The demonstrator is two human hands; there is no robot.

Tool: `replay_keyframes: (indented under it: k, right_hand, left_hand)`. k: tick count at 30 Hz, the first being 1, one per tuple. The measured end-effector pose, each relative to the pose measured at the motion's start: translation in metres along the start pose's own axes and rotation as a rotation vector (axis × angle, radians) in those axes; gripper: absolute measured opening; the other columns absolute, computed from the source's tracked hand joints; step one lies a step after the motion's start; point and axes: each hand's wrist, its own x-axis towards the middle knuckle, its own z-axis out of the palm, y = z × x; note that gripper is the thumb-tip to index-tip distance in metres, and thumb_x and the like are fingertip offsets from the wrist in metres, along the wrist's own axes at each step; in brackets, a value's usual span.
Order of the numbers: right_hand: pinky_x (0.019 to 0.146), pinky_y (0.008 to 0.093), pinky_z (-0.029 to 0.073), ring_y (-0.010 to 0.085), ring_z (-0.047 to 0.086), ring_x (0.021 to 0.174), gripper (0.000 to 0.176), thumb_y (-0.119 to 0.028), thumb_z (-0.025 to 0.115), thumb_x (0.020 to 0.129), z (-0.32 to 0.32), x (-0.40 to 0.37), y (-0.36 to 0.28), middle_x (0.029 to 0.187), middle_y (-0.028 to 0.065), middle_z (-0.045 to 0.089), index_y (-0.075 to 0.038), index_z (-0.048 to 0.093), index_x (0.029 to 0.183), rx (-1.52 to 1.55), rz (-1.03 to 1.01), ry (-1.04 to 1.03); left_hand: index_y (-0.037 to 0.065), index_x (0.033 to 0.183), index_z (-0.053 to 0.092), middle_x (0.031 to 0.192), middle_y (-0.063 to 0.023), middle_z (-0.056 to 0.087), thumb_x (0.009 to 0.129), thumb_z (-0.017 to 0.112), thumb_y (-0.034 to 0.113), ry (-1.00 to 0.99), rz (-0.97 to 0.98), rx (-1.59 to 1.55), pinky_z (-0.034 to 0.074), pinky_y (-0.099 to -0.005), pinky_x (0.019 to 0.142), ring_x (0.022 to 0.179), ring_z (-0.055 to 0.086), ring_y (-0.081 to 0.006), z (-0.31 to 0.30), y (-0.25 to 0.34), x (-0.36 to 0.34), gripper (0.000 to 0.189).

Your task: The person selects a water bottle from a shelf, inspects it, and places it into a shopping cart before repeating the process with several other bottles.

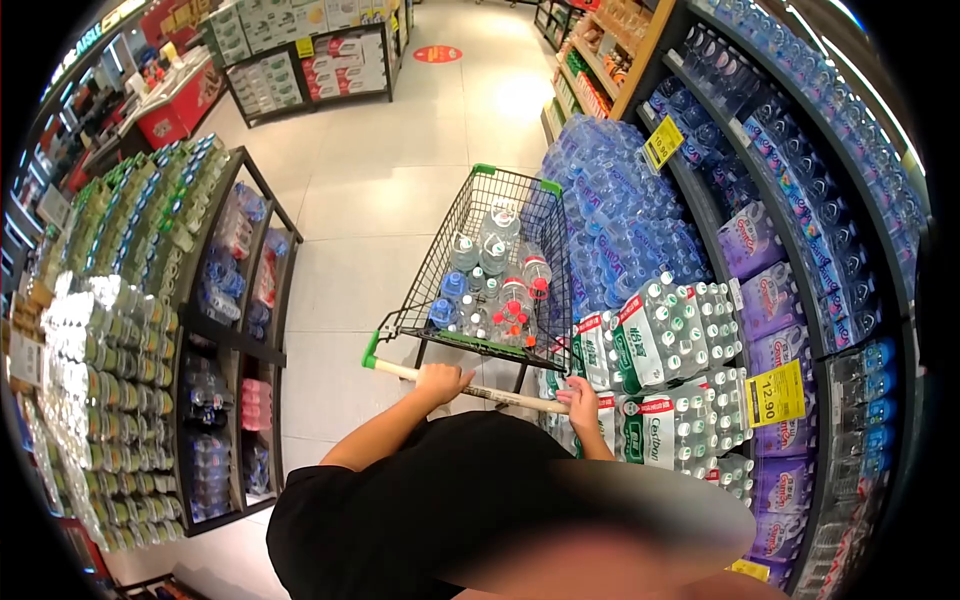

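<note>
Both your hands, left (440,383) and right (580,400), are closed around the handle (485,391) of the cart (430,272), which stands ahead of you with bottles (495,265) inside. Stacked water packs (625,220) crowd its right side; beyond them rise shelves (815,190). A rack (235,330) stands to the left, across bare floor (340,265).
</note>
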Motion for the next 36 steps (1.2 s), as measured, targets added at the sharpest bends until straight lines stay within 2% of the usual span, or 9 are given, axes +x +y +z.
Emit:
replay_keyframes:
  k: [6,10,17,20,26,28,30,33,36]
  right_hand:
    - [0.071,0.0342,0.059,0.0288,0.069,0.084,0.037,-0.005,0.043,0.098,0.011,-0.035,0.007,0.116,0.0242,0.060,0.009,0.044,0.132,0.113,-0.075,0.161]
    - [0.053,0.0285,0.056,0.0207,0.068,0.063,0.039,-0.007,0.050,0.096,0.016,-0.072,-0.007,0.089,0.0169,0.069,0.004,0.047,0.133,0.102,0.113,0.337]
    - [0.073,0.0315,0.057,0.0196,0.068,0.089,0.043,-0.005,0.040,0.096,0.028,-0.139,0.045,0.109,0.0179,0.065,-0.002,0.042,0.139,0.013,0.231,0.433]
    - [0.069,0.0344,0.057,0.0254,0.069,0.084,0.041,-0.004,0.040,0.094,0.036,-0.172,0.125,0.106,0.0205,0.065,0.000,0.045,0.134,-0.389,0.212,0.466]
    - [0.055,0.0322,0.053,0.0191,0.066,0.058,0.050,-0.003,0.055,0.085,0.054,-0.244,0.150,0.071,0.0142,0.068,0.000,0.048,0.134,-0.442,0.526,0.509]
    - [0.053,0.0304,0.055,0.0208,0.068,0.056,0.049,-0.006,0.064,0.080,0.053,-0.257,0.124,0.081,0.0171,0.069,-0.001,0.055,0.128,-0.170,0.661,0.491]
    - [0.064,0.0339,0.057,0.0263,0.070,0.068,0.046,-0.007,0.062,0.081,0.049,-0.263,0.132,0.087,0.0199,0.069,0.000,0.057,0.125,-0.105,0.767,0.489]
    - [0.076,0.0376,0.055,0.0312,0.069,0.088,0.037,-0.012,0.059,0.080,0.058,-0.263,0.181,0.092,0.0199,0.070,-0.002,0.063,0.116,-0.620,0.677,0.573]
    - [0.086,0.0427,0.051,0.0364,0.063,0.101,0.035,-0.021,0.056,0.081,0.057,-0.249,0.183,0.105,0.0224,0.067,-0.002,0.067,0.109,-0.455,0.892,0.210]
  left_hand:
    - [0.008,0.098,0.070,0.088,-0.0192,0.069,0.095,0.032,0.056,-0.211,0.242,-0.047,0.052,-0.0484,0.073,0.083,0.067,-0.0360,0.005,-0.024,0.024,0.061]
    - [0.005,0.108,0.064,0.086,-0.0157,0.069,0.093,0.028,0.067,-0.674,0.120,-0.257,0.055,-0.0370,0.061,0.061,0.067,-0.0258,-0.030,-0.014,0.029,0.073]
    - [-0.002,0.101,0.061,0.056,-0.0082,0.056,0.086,0.055,0.063,-0.948,0.239,-0.387,0.042,-0.0284,0.039,0.043,0.054,-0.0163,-0.013,-0.022,0.052,0.067]
    - [0.000,0.091,0.064,0.053,-0.0067,0.053,0.086,0.057,0.061,-0.976,0.232,-0.427,0.037,-0.0271,0.039,0.041,0.048,-0.0141,-0.015,-0.019,0.050,0.061]
    - [0.001,0.084,0.059,0.050,-0.0047,0.049,0.085,0.062,0.058,-0.902,0.196,-0.479,0.034,-0.0271,0.038,0.039,0.046,-0.0130,-0.014,-0.015,0.042,0.057]
    - [0.001,0.082,0.060,0.051,-0.0048,0.050,0.084,0.062,0.059,-0.845,0.205,-0.469,0.033,-0.0262,0.038,0.039,0.046,-0.0129,-0.015,-0.015,0.038,0.058]
    - [0.001,0.081,0.062,0.052,-0.0052,0.052,0.082,0.063,0.061,-0.806,0.225,-0.442,0.036,-0.0265,0.038,0.039,0.047,-0.0134,-0.009,-0.018,0.040,0.060]
    - [-0.001,0.081,0.063,0.055,-0.0060,0.054,0.079,0.063,0.064,-0.693,0.221,-0.359,0.040,-0.0275,0.040,0.042,0.050,-0.0143,-0.003,-0.019,0.038,0.065]
    - [-0.001,0.083,0.065,0.057,-0.0069,0.057,0.077,0.063,0.067,-0.615,0.238,-0.326,0.043,-0.0285,0.042,0.045,0.054,-0.0154,0.006,-0.024,0.040,0.068]
